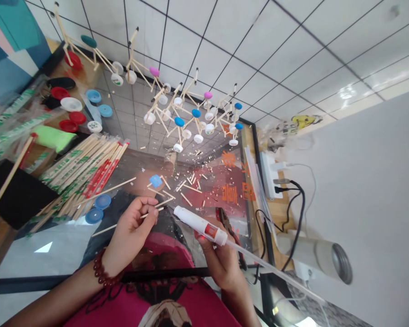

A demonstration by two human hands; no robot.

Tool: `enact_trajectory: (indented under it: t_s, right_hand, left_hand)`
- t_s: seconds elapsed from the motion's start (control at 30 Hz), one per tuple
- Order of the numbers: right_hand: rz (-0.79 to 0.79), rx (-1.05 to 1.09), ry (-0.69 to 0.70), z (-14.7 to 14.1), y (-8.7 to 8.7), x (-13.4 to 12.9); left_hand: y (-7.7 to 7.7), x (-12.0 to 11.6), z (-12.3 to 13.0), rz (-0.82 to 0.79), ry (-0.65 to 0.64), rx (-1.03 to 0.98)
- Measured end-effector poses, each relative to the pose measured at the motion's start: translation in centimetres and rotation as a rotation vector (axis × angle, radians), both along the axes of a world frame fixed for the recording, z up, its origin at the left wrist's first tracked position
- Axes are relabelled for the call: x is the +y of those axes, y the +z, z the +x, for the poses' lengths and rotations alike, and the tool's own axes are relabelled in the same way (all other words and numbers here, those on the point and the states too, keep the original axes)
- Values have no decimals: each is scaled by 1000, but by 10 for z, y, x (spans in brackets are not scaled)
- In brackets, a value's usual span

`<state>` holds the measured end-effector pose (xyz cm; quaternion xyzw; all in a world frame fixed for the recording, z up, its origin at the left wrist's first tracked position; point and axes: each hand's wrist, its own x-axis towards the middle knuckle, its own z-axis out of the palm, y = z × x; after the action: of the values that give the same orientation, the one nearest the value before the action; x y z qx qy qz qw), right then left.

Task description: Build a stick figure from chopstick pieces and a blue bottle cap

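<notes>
My left hand is closed in a pinch around a thin wooden stick; a second piece of stick runs beside it at the fingertips. In my right hand is a white glue gun, its nozzle facing the sticks, with a long clear glue stick coming out of its back. The nozzle and the sticks are a short gap apart. Just beyond the fingertips lies a small joined frame of sticks with a blue piece. A pair of pliers rests beside my right hand, partly hidden by it.
Several small bicycle models of sticks and bottle caps stand along the back. Cut stick bits litter the glass tabletop. Wrapped chopsticks, blue caps and red caps lie left. A power strip with cables sits right.
</notes>
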<state>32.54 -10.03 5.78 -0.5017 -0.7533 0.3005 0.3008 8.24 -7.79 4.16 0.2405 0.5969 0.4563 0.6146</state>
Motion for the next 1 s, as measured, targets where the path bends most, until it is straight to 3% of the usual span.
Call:
enact_trajectory:
  t_s: [0.33,0.63,1.0]
  right_hand:
    - [51,-18,-3,-2,2,-3]
    - [39,-34,0,-2,2,-4]
    - [0,-26,0,-6,3,-4]
  left_hand:
    - [-1,0,0,22,-5,13]
    - [-6,-7,1,128,-34,200]
    - [-9,-9,1,176,-89,248]
